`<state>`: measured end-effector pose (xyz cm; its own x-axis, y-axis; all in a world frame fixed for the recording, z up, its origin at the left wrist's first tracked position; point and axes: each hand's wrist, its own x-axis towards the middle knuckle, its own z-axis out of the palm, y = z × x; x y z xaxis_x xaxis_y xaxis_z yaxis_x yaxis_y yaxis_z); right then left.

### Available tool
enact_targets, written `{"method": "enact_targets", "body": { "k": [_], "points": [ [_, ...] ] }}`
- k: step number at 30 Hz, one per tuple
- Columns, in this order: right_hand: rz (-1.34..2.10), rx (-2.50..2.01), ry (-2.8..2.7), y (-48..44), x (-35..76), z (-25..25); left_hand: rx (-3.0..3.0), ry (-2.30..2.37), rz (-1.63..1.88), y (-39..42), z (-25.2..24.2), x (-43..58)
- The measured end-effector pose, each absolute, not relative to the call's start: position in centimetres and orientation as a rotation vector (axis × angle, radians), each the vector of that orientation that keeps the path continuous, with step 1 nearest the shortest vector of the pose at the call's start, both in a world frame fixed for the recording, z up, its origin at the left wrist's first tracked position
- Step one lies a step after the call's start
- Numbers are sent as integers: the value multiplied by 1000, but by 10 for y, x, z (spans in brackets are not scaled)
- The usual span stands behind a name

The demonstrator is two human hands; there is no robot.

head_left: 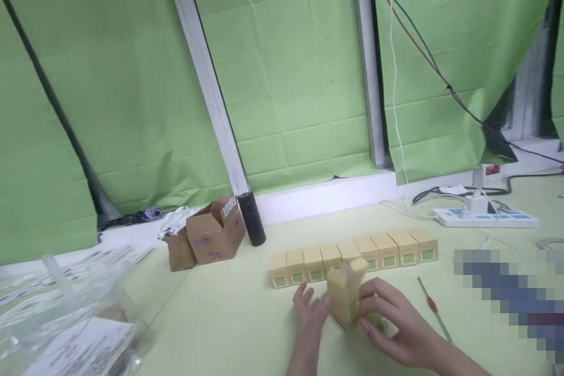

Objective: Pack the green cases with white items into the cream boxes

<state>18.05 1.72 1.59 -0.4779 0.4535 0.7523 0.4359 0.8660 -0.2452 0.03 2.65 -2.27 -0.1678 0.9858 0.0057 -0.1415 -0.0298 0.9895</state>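
Note:
A small tan cardboard box (340,298) with a green label patch stands between my hands, its top flap raised. Something pale and translucent, blurred, sticks up at its opening. My left hand (309,314) is at the box's left side, fingers apart, with the thumb against or very near it. On the right side, my right hand (394,320) has its fingertips on the box, the thumb lower down. A blurred greenish bit shows under the right palm; I cannot make it out. Behind the box runs a row of several matching closed boxes (312,264).
A thin tool with a red middle (432,304) lies right of my right hand. Farther back are a power strip (484,218), a black cylinder (252,220) and an open brown carton (215,235). Clear plastic bags (70,299) with printed papers cover the left side.

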Motion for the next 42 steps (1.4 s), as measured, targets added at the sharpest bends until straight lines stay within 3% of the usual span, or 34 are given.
{"method": "enact_targets", "body": {
  "k": [4, 9, 13, 18, 23, 31, 39, 42],
  "points": [
    [120, -740, -2121, 20, 185, 12, 1499, 1406, 1403, 24, -25, 10],
    [101, -845, -2121, 25, 187, 5, 1348, 1297, 1393, 45, -14, 17],
    [-174, -870, -2202, 30, 182, -6, 1162, 1150, 1345, 46, 5, 8],
    [-550, -588, -2376, 44, 161, 1, 791, 873, 1206, 25, 18, -17],
    [-702, -376, -2240, 63, 122, 23, 588, 853, 1360, 30, 35, -49],
    [-113, -836, -2366, 107, 44, 43, 628, 1524, 1768, 55, 38, -128],
    [94, -995, -2476, 136, 16, 42, 630, 2251, 1698, 39, 32, -175],
    [151, -957, -2399, 123, 27, 46, 1208, 2186, 1709, 43, 35, -157]
  ]
}}
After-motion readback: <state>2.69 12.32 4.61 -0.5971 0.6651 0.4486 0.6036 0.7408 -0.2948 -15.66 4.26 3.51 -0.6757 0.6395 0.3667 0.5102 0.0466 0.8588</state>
